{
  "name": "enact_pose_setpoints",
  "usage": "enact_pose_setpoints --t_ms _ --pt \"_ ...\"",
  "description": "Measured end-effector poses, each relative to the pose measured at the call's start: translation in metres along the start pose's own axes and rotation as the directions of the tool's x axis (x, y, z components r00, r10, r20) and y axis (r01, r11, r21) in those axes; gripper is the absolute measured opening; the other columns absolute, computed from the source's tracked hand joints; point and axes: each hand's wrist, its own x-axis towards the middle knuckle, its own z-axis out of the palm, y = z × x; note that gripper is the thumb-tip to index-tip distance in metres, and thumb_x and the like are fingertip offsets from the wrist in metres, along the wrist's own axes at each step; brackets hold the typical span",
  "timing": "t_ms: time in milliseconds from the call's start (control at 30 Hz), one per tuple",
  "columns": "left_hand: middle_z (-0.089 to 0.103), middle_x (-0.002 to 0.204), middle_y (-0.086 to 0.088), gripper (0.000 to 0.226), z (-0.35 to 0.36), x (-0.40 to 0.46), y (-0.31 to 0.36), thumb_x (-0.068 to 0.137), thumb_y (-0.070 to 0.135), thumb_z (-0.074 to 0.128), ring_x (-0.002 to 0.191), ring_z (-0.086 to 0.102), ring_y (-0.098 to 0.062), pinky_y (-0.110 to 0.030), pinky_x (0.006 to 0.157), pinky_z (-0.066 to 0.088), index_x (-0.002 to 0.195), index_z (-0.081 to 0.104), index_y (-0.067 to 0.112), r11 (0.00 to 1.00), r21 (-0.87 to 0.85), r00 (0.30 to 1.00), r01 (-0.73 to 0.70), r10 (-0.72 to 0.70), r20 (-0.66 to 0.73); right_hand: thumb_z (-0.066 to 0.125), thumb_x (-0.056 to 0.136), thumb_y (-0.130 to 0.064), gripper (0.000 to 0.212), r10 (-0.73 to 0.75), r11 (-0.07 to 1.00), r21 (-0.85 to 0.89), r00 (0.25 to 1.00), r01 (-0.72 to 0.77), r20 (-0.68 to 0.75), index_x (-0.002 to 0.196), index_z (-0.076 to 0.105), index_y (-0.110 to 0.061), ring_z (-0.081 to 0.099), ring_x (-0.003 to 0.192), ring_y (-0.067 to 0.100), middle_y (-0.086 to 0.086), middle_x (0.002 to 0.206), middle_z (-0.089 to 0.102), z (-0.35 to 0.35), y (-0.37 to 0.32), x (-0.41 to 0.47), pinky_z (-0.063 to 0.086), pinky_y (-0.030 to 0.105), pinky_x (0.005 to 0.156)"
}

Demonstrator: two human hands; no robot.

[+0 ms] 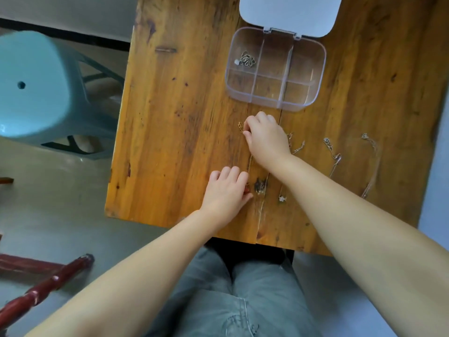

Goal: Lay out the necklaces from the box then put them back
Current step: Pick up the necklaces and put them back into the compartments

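Observation:
A clear plastic compartment box [313, 76] stands open at the far side of the wooden table [175, 132], its white lid [289, 13] folded back. One bunched silver necklace [246, 60] lies in its far left compartment. My right hand [266, 136] pinches the clasp end of a thin gold necklace [240, 127]. My left hand [227, 190] pinches the same chain's near end at a small red pendant [247, 190]. The chain stretches between both hands. Three silver necklaces lie laid out to the right: one [281, 198] partly under my right arm, another [334, 156], and a third [371, 166].
A teal plastic stool [36, 86] stands left of the table. Red wooden furniture legs [43, 285] lie on the floor at the lower left. The table's near edge sits just above my knees in grey jeans [243, 300].

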Motion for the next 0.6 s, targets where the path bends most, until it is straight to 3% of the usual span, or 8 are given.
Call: enact_pose_setpoints --t_ms 100,167,233,300,367,467,600 --pt "0.06 0.1 -0.007 0.017 -0.001 0.006 -0.005 0.09 0.026 0.056 0.094 0.054 -0.025 -0.037 0.081 0.043 0.099 0.056 0.012 0.996 -0.019 0.996 -0.088 0.088 -0.035 0.047 0.097 -0.02 0.014 0.096 0.962 0.255 0.995 -0.101 0.031 0.102 0.057 -0.012 0.052 0.097 0.02 0.005 0.106 0.055 -0.011 0.003 -0.005 0.048 0.035 0.082" --pt "0.061 0.098 -0.006 0.013 -0.003 0.009 -0.01 0.092 0.023 0.054 0.093 0.055 -0.023 -0.034 0.08 0.045 0.098 0.058 0.012 0.992 -0.047 0.992 -0.118 0.117 -0.037 0.047 0.096 -0.021 0.01 0.193 0.839 0.498 0.975 -0.221 0.107 0.098 0.056 -0.016 0.055 0.093 0.012 -0.001 0.104 0.057 -0.023 0.007 -0.01 0.049 0.031 0.085" --pt "0.061 0.096 -0.006 0.012 -0.007 0.012 -0.014 0.092 0.022 0.054 0.09 0.055 -0.022 -0.032 0.077 0.046 0.096 0.058 0.011 0.989 -0.073 0.992 -0.127 0.124 -0.039 0.047 0.097 -0.019 0.009 0.212 0.585 0.732 0.938 -0.348 0.276 0.095 0.055 -0.017 0.063 0.097 0.012 -0.001 0.106 0.065 -0.039 0.012 -0.017 0.05 0.032 0.09" --pt "0.06 0.093 -0.007 0.01 -0.013 0.019 -0.017 0.091 0.02 0.055 0.087 0.054 -0.022 -0.029 0.068 0.045 0.092 0.057 0.011 0.988 -0.108 0.993 -0.111 0.107 -0.048 0.045 0.099 -0.014 0.011 0.152 0.299 0.854 0.904 -0.426 0.399 0.092 0.053 -0.014 0.07 0.094 0.016 0.005 0.103 0.07 -0.056 0.015 -0.025 0.053 0.033 0.089" --pt "0.059 0.089 -0.005 0.007 -0.024 0.028 -0.019 0.09 0.018 0.057 0.082 0.054 -0.02 -0.026 0.062 0.045 0.088 0.056 0.012 0.98 -0.18 0.995 -0.08 0.068 -0.069 0.046 0.098 -0.009 0.009 0.15 0.177 0.895 0.91 -0.41 0.387 0.092 0.053 -0.01 0.072 0.086 0.018 0.007 0.094 0.072 -0.072 0.018 -0.031 0.057 0.033 0.082" --pt "0.056 0.08 0.002 0.008 -0.053 0.049 -0.018 0.088 0.016 0.06 0.073 0.053 -0.015 -0.029 0.064 0.048 0.084 0.054 0.012 0.938 -0.341 0.985 -0.062 0.003 -0.17 0.053 0.094 -0.005 0.01 0.21 0.17 0.937 0.94 -0.307 0.27 0.103 0.056 -0.007 0.072 0.081 0.018 0.009 0.091 0.071 -0.099 0.025 -0.027 0.06 0.03 0.072" --pt "0.057 0.08 0.005 0.009 -0.105 0.109 -0.013 0.086 0.016 0.063 0.072 0.052 -0.012 -0.021 0.066 0.04 0.085 0.057 0.009 0.87 -0.481 0.928 -0.107 -0.086 -0.363 0.055 0.093 -0.005 0.01 0.283 0.406 0.897 0.957 -0.177 0.06 0.098 0.063 -0.008 0.073 0.083 0.017 0.009 0.091 0.071 -0.132 0.034 0.004 0.061 0.03 0.074"
